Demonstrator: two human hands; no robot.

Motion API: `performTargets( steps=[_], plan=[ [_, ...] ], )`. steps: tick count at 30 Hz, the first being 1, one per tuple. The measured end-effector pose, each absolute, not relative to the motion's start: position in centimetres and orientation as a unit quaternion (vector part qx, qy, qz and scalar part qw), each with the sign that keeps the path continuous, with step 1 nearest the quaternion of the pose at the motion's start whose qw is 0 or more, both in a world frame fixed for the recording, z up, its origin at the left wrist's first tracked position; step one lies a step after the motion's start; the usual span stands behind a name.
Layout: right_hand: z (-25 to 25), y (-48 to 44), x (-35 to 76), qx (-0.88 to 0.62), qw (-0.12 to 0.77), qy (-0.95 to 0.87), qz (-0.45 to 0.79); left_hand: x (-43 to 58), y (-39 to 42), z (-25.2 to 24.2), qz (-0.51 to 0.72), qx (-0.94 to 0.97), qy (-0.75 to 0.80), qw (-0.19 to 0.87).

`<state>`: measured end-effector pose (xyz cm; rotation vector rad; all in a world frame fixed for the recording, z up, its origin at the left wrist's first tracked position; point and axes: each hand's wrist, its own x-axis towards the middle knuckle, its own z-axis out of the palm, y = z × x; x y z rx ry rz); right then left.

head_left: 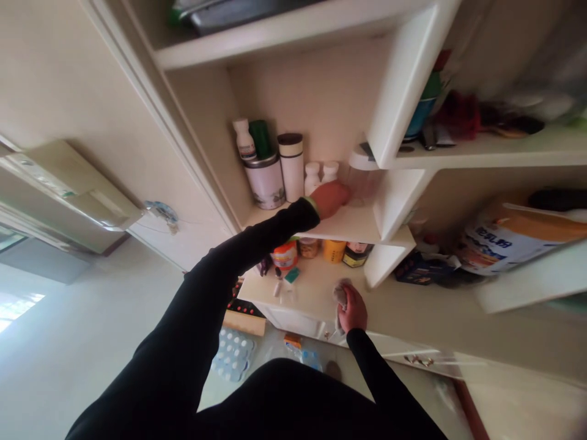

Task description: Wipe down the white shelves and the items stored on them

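Cream shelf unit [403, 201] fills the view, seen at a tilt, w/ a pale wall and a wall-mounted AC unit [68, 195] off at 9 o'clock.

L hand [331, 198] is up on the middle shelf [353, 223], near frame centre, against the lower side of a clear jar [364, 177] w/ a white lid. Jar stands at the shelf's right end, at 3 o'clock of the hand, tight to the divider. Can't tell if the fingers wrap round it or only press on it: they're hidden behind the palm and the spot is blurred.

At 10-11 o'clock of that hand are two small white bottles [312, 177] side by side, then a white tumbler [292, 166] w/ a dark cap and a printed canister [265, 181]. Behind the canister stand a green bottle [261, 139] and a labelled white bottle [244, 139].

R hand [353, 308] is at 6 o'clock of the L hand, on the lower shelf [312, 293]. Its fingers are curled shut round a bunched grey rag [340, 295], which touches the shelf top.

At 11-12 o'clock of the R hand, a row sits at the back: orange-lid tub [285, 255], amber jar [309, 247], yellow tin [334, 250], dark jar [356, 254].

Both arms are in black sleeves. A big printed bag [513, 238] lies in the right bay at 3 o'clock of frame. Blister packs [233, 354] lie on the floor at 8 o'clock of the R hand.
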<state>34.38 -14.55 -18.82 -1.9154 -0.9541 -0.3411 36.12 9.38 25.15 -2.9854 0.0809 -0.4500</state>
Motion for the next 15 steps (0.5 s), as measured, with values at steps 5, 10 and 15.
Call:
performTargets(
  steps=[5, 10, 15],
  plan=[
    [-18.7, -14.4, 34.4, -0.777, 0.467, -0.397, -0.146, 37.0, 8.9, 25.1, -0.08, -0.995, 0.025, 0.055],
    [-18.5, -14.3, 34.3, -0.778, 0.466, -0.396, -0.144, 36.8, 8.8, 24.9, -0.071, -0.997, 0.031, 0.014],
    [-18.5, -14.3, 34.3, -0.778, 0.465, -0.398, -0.14, 37.1, 7.4, 24.0, -0.082, -0.994, 0.049, -0.056]
  ],
)
